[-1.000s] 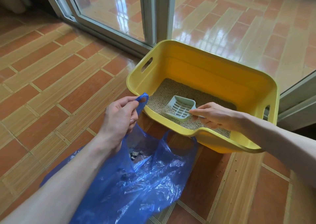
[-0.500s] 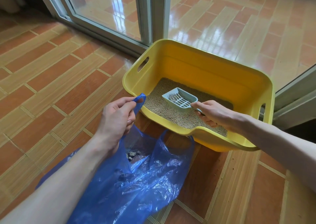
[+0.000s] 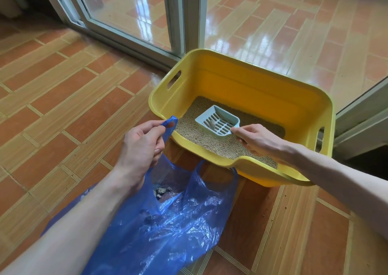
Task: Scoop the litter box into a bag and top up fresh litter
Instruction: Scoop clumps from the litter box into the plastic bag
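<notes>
Scoop (image 3: 217, 122) is up over the litter (image 3: 195, 131), inside the yellow litter box (image 3: 262, 81), and there's a small clump (image 3: 211, 123) sitting on its slotted floor. The right hand (image 3: 256, 141) has the handle pinched at the scoop's near right corner, so the scoop's long axis runs away from that hand, up and to the left, mouth pointing toward the far left of the box. Now the bit that matters: the blue bag (image 3: 178, 222) lies on the floor just outside the box's near wall, below and to the left of the scoop, toward the person. The left hand (image 3: 140, 146) grips one bag handle and lifts it beside the box's left corner, holding the mouth open; some dark clumps lie inside. I'd judge the carry goes back over the near rim, then a tip into that gap. No brand, label or writing readable anywhere
</notes>
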A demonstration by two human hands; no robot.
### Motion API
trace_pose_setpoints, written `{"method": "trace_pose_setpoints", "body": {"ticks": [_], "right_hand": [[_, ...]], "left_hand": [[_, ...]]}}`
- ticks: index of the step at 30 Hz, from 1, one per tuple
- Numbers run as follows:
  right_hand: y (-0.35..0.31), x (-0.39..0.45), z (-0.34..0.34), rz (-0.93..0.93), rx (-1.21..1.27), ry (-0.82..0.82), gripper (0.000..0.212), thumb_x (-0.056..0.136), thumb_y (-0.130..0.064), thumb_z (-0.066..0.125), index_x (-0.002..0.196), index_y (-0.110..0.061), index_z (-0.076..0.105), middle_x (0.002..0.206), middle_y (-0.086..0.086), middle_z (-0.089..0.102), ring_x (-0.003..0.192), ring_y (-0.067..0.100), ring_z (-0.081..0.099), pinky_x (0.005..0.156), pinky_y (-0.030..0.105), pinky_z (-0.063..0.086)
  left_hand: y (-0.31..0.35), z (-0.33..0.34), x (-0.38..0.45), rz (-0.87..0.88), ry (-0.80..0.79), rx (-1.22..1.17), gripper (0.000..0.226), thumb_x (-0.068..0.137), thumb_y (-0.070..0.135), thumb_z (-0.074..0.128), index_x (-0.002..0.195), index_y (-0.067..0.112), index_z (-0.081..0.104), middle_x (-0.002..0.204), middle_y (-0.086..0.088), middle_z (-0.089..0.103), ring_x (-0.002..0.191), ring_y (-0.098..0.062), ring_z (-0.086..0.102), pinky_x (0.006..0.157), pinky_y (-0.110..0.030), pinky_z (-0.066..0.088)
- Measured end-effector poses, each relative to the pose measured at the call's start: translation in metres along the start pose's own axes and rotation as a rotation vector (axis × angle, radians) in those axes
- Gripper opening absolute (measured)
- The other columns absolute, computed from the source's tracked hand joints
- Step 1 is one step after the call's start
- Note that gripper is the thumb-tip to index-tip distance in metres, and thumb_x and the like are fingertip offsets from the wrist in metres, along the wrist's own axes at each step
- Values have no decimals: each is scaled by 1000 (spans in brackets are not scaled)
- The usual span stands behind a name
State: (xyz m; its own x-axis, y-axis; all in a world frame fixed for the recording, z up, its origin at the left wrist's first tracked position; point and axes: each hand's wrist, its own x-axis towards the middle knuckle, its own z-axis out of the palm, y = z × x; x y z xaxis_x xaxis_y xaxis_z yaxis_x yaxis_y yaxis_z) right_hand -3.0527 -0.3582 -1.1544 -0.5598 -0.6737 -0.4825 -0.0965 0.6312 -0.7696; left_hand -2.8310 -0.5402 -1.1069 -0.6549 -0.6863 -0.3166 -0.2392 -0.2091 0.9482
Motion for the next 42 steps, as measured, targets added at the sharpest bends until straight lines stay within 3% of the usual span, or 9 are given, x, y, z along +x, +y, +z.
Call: {"method": "trace_pose_setpoints", "body": {"ticks": [15,20,23,27,32,38,42], "right_hand": [[-24,-20,-17,-139,-114,3,46,102,-50,50,77,-10,55,56,-6,41,47,10,31,45,24,26],[-42,-50,-19,-230,-144,-27,66,98,-58,51,85,7,57,64,2,40,56,19,30,50,36,22],[-53,-72,-14,-242,-189,-56,64,96,-56,51,84,5,62,60,-1,41,53,13,31,46,28,22],[-64,-99,-6,-197,-285,-133,58,94,-61,51,70,-8,56,56,-4,38,53,14,31,50,33,24],[-65,-113,20,-180,-441,-198,59,97,-61,47,84,-5,60,54,-7,33,50,10,27,47,27,22],[-44,-109,76,-119,-414,-212,55,97,-62,45,72,-13,52,55,-7,39,49,7,30,46,24,24],[-22,-89,107,-97,-343,-232,50,98,-58,47,70,-16,44,62,-4,39,53,10,31,51,29,27]], "left_hand": [[3,1,-2,-2,-8,-7,26,106,14,48,112,8,72,47,3,31,36,-8,20,37,-15,17],[6,0,-4,-1,-7,-16,26,106,13,47,116,6,70,46,4,32,35,-7,20,35,-15,18],[7,-2,-5,2,-6,-17,26,106,13,47,117,6,70,46,4,32,35,-7,21,35,-15,19],[10,-5,-7,3,13,-32,26,106,13,48,120,7,69,46,4,33,34,-7,21,34,-15,19],[13,-6,-9,4,18,-47,26,105,11,48,121,3,68,44,5,33,33,-6,21,33,-15,19],[16,-10,-11,9,19,-38,26,105,13,49,118,7,71,48,3,33,36,-7,21,34,-16,20],[17,-11,-12,15,21,-33,26,106,12,48,118,7,70,47,4,33,35,-6,22,34,-16,21]]}}
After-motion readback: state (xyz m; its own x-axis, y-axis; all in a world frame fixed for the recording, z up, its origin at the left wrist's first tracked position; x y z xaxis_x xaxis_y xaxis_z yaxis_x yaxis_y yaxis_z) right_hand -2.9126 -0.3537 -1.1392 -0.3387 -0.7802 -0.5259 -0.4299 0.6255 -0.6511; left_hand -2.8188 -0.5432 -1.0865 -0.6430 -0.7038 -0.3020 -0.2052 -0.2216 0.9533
